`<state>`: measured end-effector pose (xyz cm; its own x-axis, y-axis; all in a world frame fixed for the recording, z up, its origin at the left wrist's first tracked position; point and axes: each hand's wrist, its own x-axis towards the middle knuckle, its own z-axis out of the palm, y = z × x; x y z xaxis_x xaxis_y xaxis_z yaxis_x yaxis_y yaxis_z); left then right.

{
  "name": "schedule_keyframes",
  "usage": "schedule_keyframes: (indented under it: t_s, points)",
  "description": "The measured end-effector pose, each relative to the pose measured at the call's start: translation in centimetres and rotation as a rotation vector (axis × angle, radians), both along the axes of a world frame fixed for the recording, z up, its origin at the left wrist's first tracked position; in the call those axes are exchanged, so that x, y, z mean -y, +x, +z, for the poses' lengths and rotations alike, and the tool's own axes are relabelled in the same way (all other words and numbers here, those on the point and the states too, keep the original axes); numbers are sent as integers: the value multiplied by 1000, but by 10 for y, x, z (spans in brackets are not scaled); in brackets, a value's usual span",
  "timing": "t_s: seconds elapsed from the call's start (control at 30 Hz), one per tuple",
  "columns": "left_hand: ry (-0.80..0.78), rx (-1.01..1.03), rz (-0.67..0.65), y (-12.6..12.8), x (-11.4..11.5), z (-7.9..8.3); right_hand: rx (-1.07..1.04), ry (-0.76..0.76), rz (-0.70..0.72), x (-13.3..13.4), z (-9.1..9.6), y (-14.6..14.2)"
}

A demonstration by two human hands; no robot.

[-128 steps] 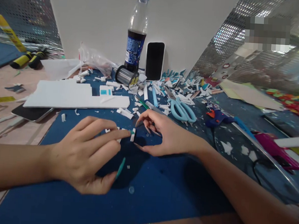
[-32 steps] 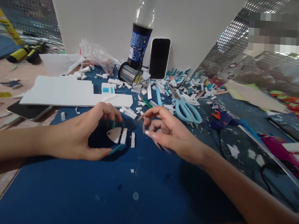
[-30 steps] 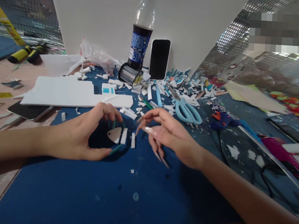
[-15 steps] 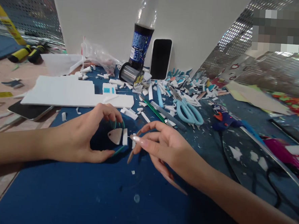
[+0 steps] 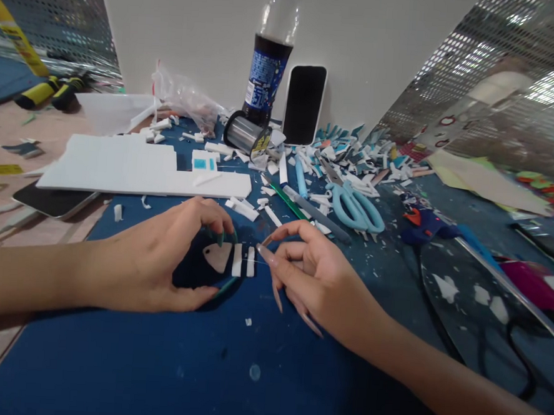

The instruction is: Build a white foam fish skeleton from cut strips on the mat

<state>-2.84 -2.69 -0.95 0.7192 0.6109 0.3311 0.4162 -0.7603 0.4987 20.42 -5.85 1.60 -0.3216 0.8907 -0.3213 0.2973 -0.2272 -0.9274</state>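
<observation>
On the blue mat (image 5: 229, 367) lie a small white fish-head shaped foam piece (image 5: 217, 256) and two short white foam strips (image 5: 243, 260) lined up to its right. My left hand (image 5: 161, 263) curves around the fish-head piece, thumb below and teal-nailed fingertips above, touching it. My right hand (image 5: 306, 269) rests to the right of the strips, its index finger and thumb pinched at the end of the outer strip, the other long-nailed fingers curled down on the mat. A thin thread seems to run through the pieces.
Behind lie a white foam board (image 5: 133, 170), a spool (image 5: 248, 137), a cola bottle (image 5: 269, 75), a phone (image 5: 304, 103) propped on the wall, blue scissors (image 5: 354, 206), a craft knife (image 5: 314, 213), a glue gun (image 5: 421, 222) and several foam scraps (image 5: 346, 155). Another phone (image 5: 54, 200) lies at left.
My right hand came down from above the mat to the right strip and pushed it left against the other strip. The left hand stayed curved around the fish-head piece.
</observation>
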Motion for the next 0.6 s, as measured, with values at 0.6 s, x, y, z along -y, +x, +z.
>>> schedule_keyframes:
  t_s: [0.6]
  points:
    - [58, -34, -81, 2, -5, 0, 178, 101, -26, -2, 0, -4]
